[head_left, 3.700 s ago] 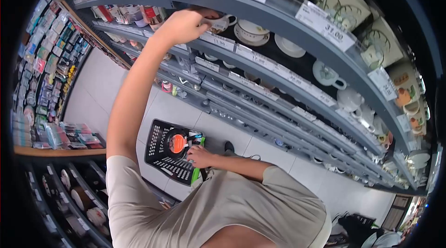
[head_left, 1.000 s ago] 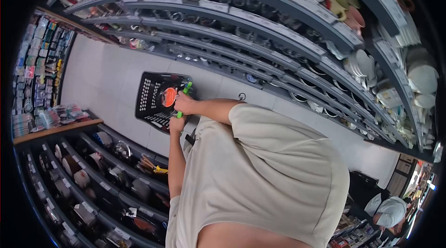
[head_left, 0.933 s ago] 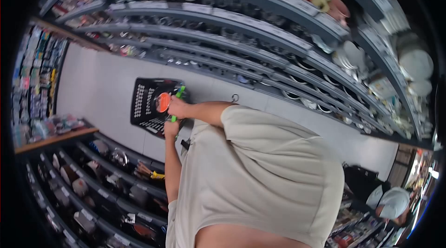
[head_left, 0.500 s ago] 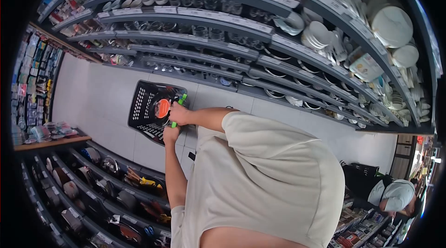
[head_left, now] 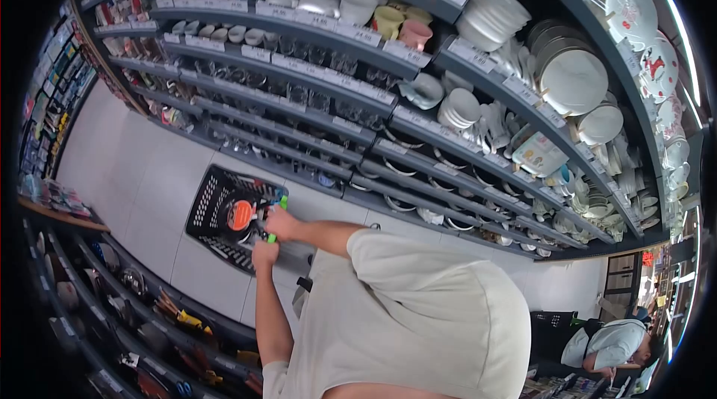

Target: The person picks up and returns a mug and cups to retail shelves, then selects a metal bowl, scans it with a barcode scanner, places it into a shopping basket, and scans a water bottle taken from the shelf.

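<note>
A black basket [head_left: 205, 208] on the floor has a green handle [head_left: 273, 237] on its right side. My right hand [head_left: 281, 223] is wrapped round the upper part of this handle. Lower down on the same handle, my left hand [head_left: 264, 255] is closed around its end. Inside the basket lies a dark round item with an orange label [head_left: 240, 215]. Small items beside it are partly hidden by my right hand.
Shelves of glasses, bowls and white plates [head_left: 573, 81] run along the top and right. A lower shelf unit [head_left: 149, 309] holds kitchenware at the bottom left. Another person [head_left: 614, 344] stands at the lower right, near a second black basket [head_left: 551, 318].
My left hand has left the cups on the shelf and taken hold of the handle beside my right hand. The view has turned, and more white plates show at the right.
</note>
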`<state>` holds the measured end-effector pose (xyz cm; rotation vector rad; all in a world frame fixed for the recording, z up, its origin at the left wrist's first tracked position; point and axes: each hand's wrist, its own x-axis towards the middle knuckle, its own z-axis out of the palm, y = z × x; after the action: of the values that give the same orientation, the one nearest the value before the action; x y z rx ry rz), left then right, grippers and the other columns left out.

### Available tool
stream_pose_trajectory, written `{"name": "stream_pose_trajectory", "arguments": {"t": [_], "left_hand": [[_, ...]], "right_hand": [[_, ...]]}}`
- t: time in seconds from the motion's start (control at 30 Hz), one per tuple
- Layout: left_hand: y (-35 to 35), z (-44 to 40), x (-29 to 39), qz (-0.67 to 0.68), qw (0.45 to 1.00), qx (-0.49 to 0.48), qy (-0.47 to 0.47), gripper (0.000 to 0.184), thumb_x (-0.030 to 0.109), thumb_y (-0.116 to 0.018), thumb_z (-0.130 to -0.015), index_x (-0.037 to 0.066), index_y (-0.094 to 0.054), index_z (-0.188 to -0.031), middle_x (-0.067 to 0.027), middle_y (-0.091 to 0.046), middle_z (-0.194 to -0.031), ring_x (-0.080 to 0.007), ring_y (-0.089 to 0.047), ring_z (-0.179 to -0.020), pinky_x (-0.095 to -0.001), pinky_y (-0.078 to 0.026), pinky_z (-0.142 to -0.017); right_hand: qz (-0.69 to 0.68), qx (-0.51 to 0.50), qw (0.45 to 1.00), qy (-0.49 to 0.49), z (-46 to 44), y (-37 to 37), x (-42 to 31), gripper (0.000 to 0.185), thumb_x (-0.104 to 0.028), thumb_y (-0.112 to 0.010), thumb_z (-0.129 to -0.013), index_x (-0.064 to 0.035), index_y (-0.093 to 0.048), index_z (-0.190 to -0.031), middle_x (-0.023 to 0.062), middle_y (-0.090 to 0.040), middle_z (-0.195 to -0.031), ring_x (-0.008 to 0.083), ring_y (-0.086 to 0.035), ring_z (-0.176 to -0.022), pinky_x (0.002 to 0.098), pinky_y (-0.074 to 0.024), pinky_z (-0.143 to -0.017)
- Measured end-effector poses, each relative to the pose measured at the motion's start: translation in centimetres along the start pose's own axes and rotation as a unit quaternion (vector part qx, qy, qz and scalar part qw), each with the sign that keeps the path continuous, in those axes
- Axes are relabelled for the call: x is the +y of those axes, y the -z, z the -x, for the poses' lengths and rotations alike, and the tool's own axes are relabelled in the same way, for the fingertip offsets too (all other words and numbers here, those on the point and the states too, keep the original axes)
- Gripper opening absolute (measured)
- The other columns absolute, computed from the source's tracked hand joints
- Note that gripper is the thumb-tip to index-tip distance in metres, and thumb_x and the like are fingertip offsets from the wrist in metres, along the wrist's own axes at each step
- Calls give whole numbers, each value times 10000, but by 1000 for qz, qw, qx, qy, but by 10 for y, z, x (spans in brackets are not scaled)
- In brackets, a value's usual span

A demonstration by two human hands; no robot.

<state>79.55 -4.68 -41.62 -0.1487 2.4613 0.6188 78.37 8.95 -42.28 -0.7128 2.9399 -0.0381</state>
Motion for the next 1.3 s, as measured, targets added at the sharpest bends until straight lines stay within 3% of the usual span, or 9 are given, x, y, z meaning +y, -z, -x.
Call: {"name": "stream_pose_trajectory", "arguments": {"t": [0.1, 0.2, 0.4, 0.73, 0.83, 0.97, 1.0, 1.17, 1.3], "left_hand": [[-4, 9, 3, -10, 999, 5, -34, 517, 413, -586, -742, -66, -669, -915, -303, -631, -957, -428, -612, -978, -471, -488, -826], [-3, 22, 10, -7, 998, 25, -51, 477, 418, -592, -741, -20, -689, -903, -293, -637, -909, -431, -624, -934, -471, -492, -788], [-17, 16, 3, -30, 996, 40, -71, 379, 347, -645, -719, 38, -703, -930, -247, -662, -892, -403, -641, -893, -466, -503, -783], [-31, 19, 27, -35, 997, 20, -69, 397, 363, -670, -742, 65, -667, -1004, -215, -673, -941, -376, -650, -908, -458, -507, -799], [-27, 33, 51, -36, 997, 42, -56, 425, 418, -658, -755, 66, -686, -991, -210, -678, -932, -376, -651, -910, -458, -511, -797], [-28, 28, 51, -26, 999, 44, -16, 427, 435, -658, -753, 67, -712, -961, -212, -681, -926, -368, -655, -914, -449, -514, -800], [-25, 28, 50, -15, 999, 32, -4, 430, 438, -663, -749, 65, -712, -958, -212, -681, -927, -367, -656, -915, -447, -514, -800], [-24, 49, 69, -56, 993, 101, 9, 354, 335, -675, -743, 43, -712, -939, -209, -686, -884, -351, -668, -873, -431, -522, -778], [-37, 28, 60, -49, 993, 99, 32, 443, 382, -714, -717, -12, -695, -917, -228, -677, -938, -364, -657, -923, -430, -522, -802]], "right_hand": [[-14, -17, 1000, -16, 13, 12, 0, 118, -263, -664, -679, -192, -692, -768, 21, -630, -840, 209, -557, -977, 431, -377, -842], [-25, 60, 998, -4, 23, 2, 4, 120, -275, -661, -672, -191, -685, -754, 35, -595, -866, 227, -530, -974, 416, -366, -899], [-101, 51, 993, -23, 53, 10, 13, 379, -211, -692, -664, -185, -614, -1034, 72, -528, -1067, 267, -444, -1163, 572, -296, -971], [-222, 29, 974, -11, 80, 30, 33, 465, -117, -645, -690, -153, -606, -1152, 105, -507, -1137, 280, -387, -1224, 436, -367, -922], [-235, 34, 971, -13, 87, 35, 33, 477, -123, -649, -702, -145, -596, -1175, 117, -505, -1159, 287, -380, -1235, 446, -378, -899], [-232, 3, 972, 24, 91, 36, 46, 669, -87, -656, -683, -179, -487, -1324, 148, -383, -1405, 338, -247, -1373, 485, -311, -1043], [-221, -19, 975, 29, 91, 33, 49, 766, -76, -670, -662, -198, -422, -1377, 147, -264, -1497, 356, -189, -1404, 486, -258, -1095], [-179, 2, 983, 48, 111, 34, 63, 855, -80, -693, -631, -206, -363, -1410, 141, -222, -1517, 362, -209, -1395, 478, -267, -1091], [-178, -14, 982, 67, 105, 32, 68, 812, -80, -679, -637, -171, -395, -1392, 157, -246, -1504, 362, -213, -1395, 472, -271, -1091]]}}
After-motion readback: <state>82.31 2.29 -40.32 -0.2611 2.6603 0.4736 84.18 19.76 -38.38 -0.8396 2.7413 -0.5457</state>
